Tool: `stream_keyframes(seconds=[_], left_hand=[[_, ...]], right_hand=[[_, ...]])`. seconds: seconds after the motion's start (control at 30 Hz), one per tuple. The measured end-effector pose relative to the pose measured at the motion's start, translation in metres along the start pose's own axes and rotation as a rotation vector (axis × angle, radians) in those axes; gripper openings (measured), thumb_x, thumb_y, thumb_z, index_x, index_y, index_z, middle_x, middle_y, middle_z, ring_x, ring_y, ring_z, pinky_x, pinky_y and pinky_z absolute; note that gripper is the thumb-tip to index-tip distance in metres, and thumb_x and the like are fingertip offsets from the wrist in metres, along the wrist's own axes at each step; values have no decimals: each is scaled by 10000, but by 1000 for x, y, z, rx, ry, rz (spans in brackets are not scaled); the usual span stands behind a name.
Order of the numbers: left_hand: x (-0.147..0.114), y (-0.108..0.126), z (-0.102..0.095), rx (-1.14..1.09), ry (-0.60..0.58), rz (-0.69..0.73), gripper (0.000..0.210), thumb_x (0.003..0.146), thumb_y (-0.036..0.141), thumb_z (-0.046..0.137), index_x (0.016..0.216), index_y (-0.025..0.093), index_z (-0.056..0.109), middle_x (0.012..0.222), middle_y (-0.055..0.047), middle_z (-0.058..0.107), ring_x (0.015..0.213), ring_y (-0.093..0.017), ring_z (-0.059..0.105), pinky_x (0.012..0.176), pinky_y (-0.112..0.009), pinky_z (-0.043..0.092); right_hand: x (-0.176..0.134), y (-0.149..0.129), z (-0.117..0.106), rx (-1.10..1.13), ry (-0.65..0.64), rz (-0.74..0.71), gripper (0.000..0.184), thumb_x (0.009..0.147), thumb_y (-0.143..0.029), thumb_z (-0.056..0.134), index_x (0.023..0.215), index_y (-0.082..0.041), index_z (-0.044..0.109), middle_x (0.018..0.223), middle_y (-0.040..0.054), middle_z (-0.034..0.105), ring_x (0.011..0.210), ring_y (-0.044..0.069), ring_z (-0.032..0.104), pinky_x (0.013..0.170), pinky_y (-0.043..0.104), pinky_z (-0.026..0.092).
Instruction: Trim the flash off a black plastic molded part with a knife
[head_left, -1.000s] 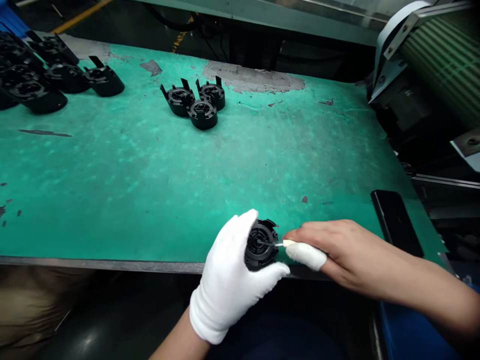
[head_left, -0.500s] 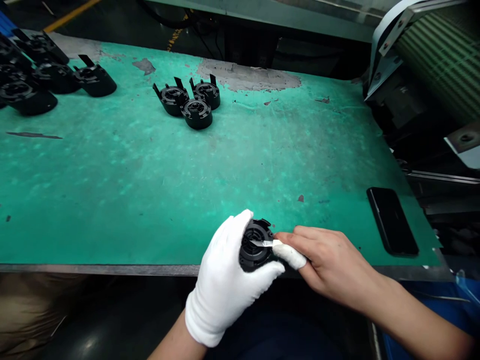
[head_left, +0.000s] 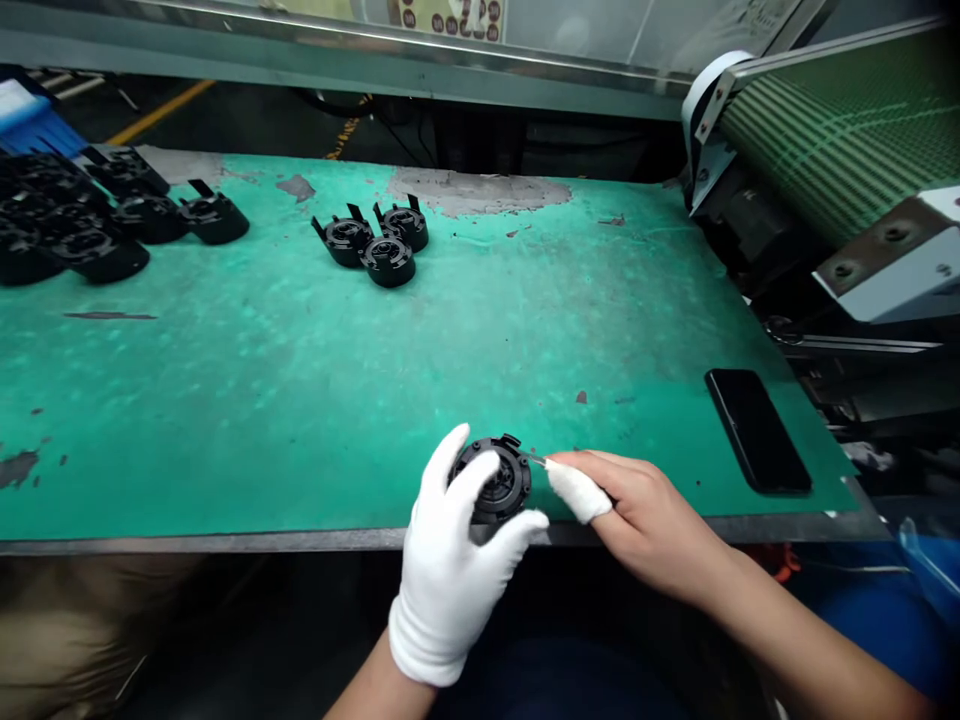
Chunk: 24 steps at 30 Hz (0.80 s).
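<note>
A black round plastic housing [head_left: 512, 482] sits at the front edge of the table, its ribbed inner face turned up. My left hand [head_left: 454, 545], in a white glove, grips it from the left; one fingertip lies over its face and the thumb is at its lower right side. My right hand [head_left: 637, 510] is bare except for a white cover on the thumb. Pinched between its thumb and forefinger is a small thin-bladed knife [head_left: 537, 459], its tip by the housing's upper right rim. The knife's handle is hidden in the hand.
Three similar black housings [head_left: 388, 262] stand together further back on the green table mat [head_left: 262, 400]. Several more black housings [head_left: 97, 245] crowd the far left. A black phone [head_left: 759, 430] lies on the right. Beyond it rises a green conveyor belt [head_left: 847, 120].
The knife has moved from the housing's centre to its upper right rim. A left fingertip now rests on the housing's face. The camera view has tilted up.
</note>
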<state>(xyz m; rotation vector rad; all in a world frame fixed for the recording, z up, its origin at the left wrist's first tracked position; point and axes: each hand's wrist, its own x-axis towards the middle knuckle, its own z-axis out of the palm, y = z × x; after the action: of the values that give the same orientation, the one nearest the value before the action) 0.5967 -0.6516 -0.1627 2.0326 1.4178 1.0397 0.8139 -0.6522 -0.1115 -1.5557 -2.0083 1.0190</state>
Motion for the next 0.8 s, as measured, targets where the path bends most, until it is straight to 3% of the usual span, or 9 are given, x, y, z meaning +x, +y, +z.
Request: stream_keyframes(seconds=[0.07, 0.13, 0.2, 0.23, 0.3, 0.37, 0.5, 0.6, 0.8], left_hand=[[-3, 2, 1, -27, 23, -6, 242, 846, 342, 772, 959, 210, 603, 1479, -147, 481, 1402, -308, 479, 1117, -482, 481], [-5, 4, 3, -36, 40, -17, 221, 845, 310, 770, 869, 209, 575, 1449, -138, 509, 1382, -308, 501, 1102, -480, 491], [-6, 3, 5, -17, 53, -34, 324, 831, 337, 784, 1069, 211, 604, 1430, -144, 534, 1362, -309, 523, 1110, -495, 487], [-6, 3, 7, 1, 62, -45, 501, 823, 365, 790, 1241, 210, 563, 1427, -153, 542, 1354, -312, 533, 1115, -505, 485], [-7, 3, 8, 46, 74, -68, 831, 815, 417, 790, 1494, 202, 363, 1443, -173, 538, 1349, -319, 540, 1123, -521, 479], [-7, 3, 10, 65, 71, -98, 965, 815, 436, 780, 1570, 206, 225, 1465, -177, 524, 1358, -321, 535, 1134, -524, 470], [-6, 6, 11, 43, 33, -166, 922, 826, 416, 748, 1569, 204, 244, 1502, -172, 494, 1384, -326, 512, 1157, -521, 451], [-5, 7, 11, 42, 22, -178, 904, 830, 402, 731, 1567, 192, 253, 1512, -176, 486, 1391, -333, 504, 1159, -527, 447], [-5, 5, 13, 63, 39, -169, 887, 815, 390, 736, 1553, 191, 286, 1490, -162, 514, 1370, -317, 527, 1155, -511, 456]], right_hand=[[-4, 3, 1, 34, 34, 24, 304, 1007, -185, 455, 1214, -257, 667, 1141, 47, 732, 1082, 210, 673, 951, 336, 524], [-6, 7, 2, 41, 34, 25, 306, 1004, -190, 467, 1231, -254, 661, 1166, 54, 728, 1107, 214, 671, 962, 342, 530], [-8, 11, 4, 28, 30, 18, 331, 998, -190, 472, 1279, -238, 641, 1238, 73, 713, 1151, 221, 662, 982, 351, 532], [-9, 13, 4, 16, 37, 14, 348, 1000, -197, 469, 1308, -224, 627, 1284, 86, 699, 1184, 226, 651, 1005, 360, 526], [-9, 16, 4, -9, 46, 15, 392, 1011, -205, 447, 1376, -200, 588, 1355, 103, 669, 1241, 229, 627, 1057, 377, 503], [-9, 19, 1, -29, 22, 20, 432, 1017, -196, 422, 1429, -201, 551, 1353, 98, 677, 1228, 222, 641, 1062, 381, 505], [-5, 18, -11, -134, -52, -17, 489, 998, -162, 418, 1466, -247, 527, 1304, 67, 706, 1131, 214, 688, 981, 363, 544], [3, 10, -22, -304, -142, -67, 529, 953, -137, 453, 1449, -295, 546, 1168, 43, 738, 983, 221, 716, 828, 347, 558], [29, -11, -36, -647, -295, -139, 457, 954, -192, 488, 1373, -339, 596, 903, 0, 716, 719, 220, 699, 550, 312, 383]])
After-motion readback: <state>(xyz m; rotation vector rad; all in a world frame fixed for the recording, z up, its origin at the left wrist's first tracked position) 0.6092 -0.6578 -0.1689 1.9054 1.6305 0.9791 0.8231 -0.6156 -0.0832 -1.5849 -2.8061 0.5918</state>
